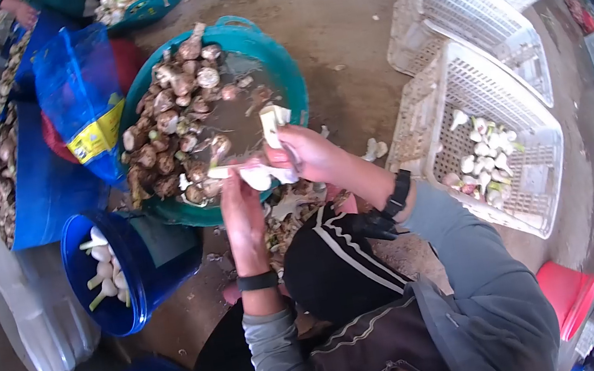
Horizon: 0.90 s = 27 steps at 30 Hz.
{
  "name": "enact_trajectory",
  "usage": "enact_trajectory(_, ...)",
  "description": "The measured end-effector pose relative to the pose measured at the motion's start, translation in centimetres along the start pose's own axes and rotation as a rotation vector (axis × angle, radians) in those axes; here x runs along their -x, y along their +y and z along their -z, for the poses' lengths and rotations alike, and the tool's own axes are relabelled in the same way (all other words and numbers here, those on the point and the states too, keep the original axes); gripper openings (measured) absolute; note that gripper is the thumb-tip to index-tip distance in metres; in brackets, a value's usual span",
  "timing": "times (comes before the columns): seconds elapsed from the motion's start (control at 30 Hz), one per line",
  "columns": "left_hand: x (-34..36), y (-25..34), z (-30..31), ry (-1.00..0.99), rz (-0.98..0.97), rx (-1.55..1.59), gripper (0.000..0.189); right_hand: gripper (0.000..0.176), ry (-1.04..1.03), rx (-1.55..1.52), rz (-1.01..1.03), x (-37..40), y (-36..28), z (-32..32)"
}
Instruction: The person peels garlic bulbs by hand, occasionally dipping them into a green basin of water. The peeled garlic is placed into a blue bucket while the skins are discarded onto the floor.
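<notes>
My left hand is closed on a white garlic bulb by its stem side, above the near rim of a teal tub. My right hand is wrapped round a small tool with a cream, block-like end; its working part is hidden near the bulb. Brown, soil-covered garlic bulbs are heaped in the tub's left side. Papery peelings lie below my hands, between the tub and my knees.
A blue bucket with clean white garlic stands at left. White crates stand at right, the nearer with white bulbs. A blue bag leans by the tub. Another person's hand shows at upper left. A red bucket is at lower right.
</notes>
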State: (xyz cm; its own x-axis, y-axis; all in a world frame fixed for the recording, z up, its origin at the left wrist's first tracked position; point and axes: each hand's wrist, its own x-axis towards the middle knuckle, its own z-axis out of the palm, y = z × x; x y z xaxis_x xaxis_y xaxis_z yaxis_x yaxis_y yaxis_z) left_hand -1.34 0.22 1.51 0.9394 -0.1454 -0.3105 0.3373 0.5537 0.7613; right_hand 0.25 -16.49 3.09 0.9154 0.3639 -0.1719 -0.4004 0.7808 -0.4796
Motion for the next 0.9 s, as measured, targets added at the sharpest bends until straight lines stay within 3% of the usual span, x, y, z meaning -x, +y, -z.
enact_trajectory(0.07,-0.2,-0.6,-0.6,0.050,0.079,0.152,0.034,0.015,-0.123,-0.013,-0.035,0.7,-1.3,-0.1)
enact_trajectory(0.1,0.0,-0.6,-1.4,0.094,0.121,0.221,0.032,0.015,-0.057,-0.025,-0.014,2.0,-2.8,-1.3)
enact_trajectory(0.2,-0.8,-0.4,-1.1,0.134,0.148,0.449,0.030,0.022,-0.232,-0.059,0.209,5.7,-7.3,-1.3)
enact_trajectory(0.3,-1.0,0.3,-0.8,0.157,0.151,0.485,0.030,0.023,-0.050,0.145,0.303,8.0,-8.0,1.3)
enact_trajectory(0.37,-0.6,0.1,-0.6,0.167,0.191,0.476,0.030,0.023,0.245,1.397,0.244,5.9,-3.1,7.0)
enact_trajectory(0.4,-0.6,0.1,-0.7,0.168,0.207,0.466,0.030,0.020,-0.027,2.298,0.179,6.3,-2.8,8.6)
enact_trajectory(0.43,-0.9,0.5,-1.0,0.163,0.215,0.454,0.031,0.015,-0.227,2.272,0.200,5.7,-3.2,6.7)
enact_trajectory(0.47,-0.7,0.7,-1.3,0.165,0.222,0.410,0.032,0.017,-0.027,1.682,0.338,5.4,-2.3,4.4)
enact_trajectory(0.5,-0.7,0.6,-1.5,0.169,0.221,0.413,0.032,0.026,0.097,1.369,0.211,4.9,-2.4,1.5)
enact_trajectory(0.57,-0.4,0.9,-1.6,0.177,0.228,0.286,0.031,0.029,-0.019,1.250,0.280,3.7,-2.5,-2.0)
enact_trajectory(0.63,-0.1,1.5,-2.3,0.127,0.139,0.218,0.027,0.028,-0.102,1.384,0.415,3.2,-2.2,-2.2)
enact_trajectory(0.7,0.6,3.4,-4.0,0.126,-0.035,-0.020,0.026,0.018,0.123,1.484,0.435,4.1,-0.5,2.2)
enact_trajectory(0.77,1.7,6.1,-9.1,-0.027,-0.172,-0.327,0.040,0.019,0.252,1.653,0.107,5.6,1.4,6.1)
enact_trajectory(0.83,1.5,6.8,-14.8,-0.506,-0.504,-0.895,0.046,0.020,0.116,1.690,-0.032,5.8,3.4,9.2)
enact_trajectory(0.9,5.8,7.1,-21.7,-0.571,-0.455,-0.625,0.044,0.023,-0.019,2.169,0.436,3.4,8.5,20.7)
